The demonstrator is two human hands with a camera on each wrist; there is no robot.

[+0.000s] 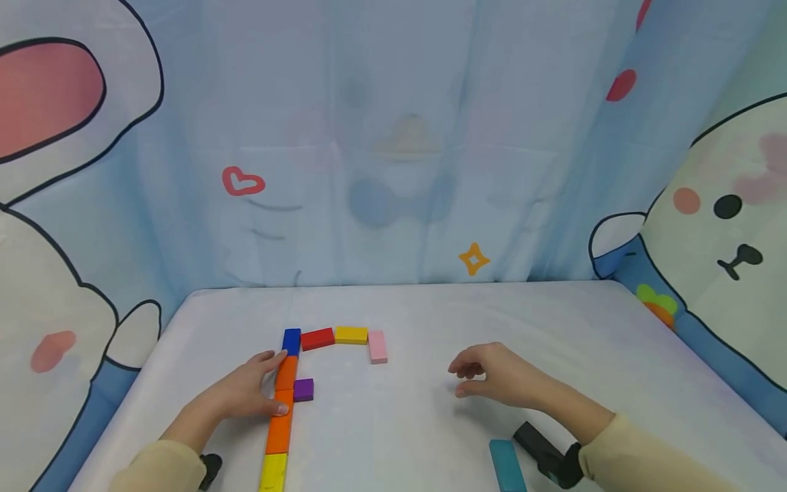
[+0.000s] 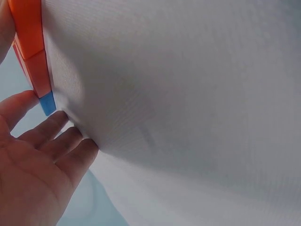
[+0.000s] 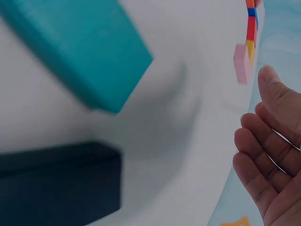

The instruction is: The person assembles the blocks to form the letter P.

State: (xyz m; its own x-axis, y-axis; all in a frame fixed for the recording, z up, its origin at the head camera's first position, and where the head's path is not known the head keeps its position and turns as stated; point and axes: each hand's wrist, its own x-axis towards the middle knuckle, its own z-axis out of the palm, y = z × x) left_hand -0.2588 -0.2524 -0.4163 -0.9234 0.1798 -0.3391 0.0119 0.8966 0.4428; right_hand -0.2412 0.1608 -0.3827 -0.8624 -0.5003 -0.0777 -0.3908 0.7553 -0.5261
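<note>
My left hand [image 1: 246, 389] lies along the left side of a line of blocks, thumb on an orange block [image 1: 280, 430] and index fingertip near the blue block [image 1: 292, 340]. Its other fingers extend by the table surface in the left wrist view. A second orange block [image 1: 286, 373] sits between, and a yellow block [image 1: 273, 473] continues the line toward me. A purple block [image 1: 304, 390] touches its right side. From the blue end, a red block [image 1: 318, 338], another yellow block [image 1: 351, 335] and a pink block [image 1: 378, 347] run right. My right hand [image 1: 498, 372] hovers, fingers loosely bent, holding nothing.
Below my right forearm lie a teal block [image 1: 507, 466] and a dark block [image 3: 56, 183], close together. A white cloth covers the table [image 1: 424, 410]. Behind it hangs a blue curtain [image 1: 393, 225] with cartoon prints.
</note>
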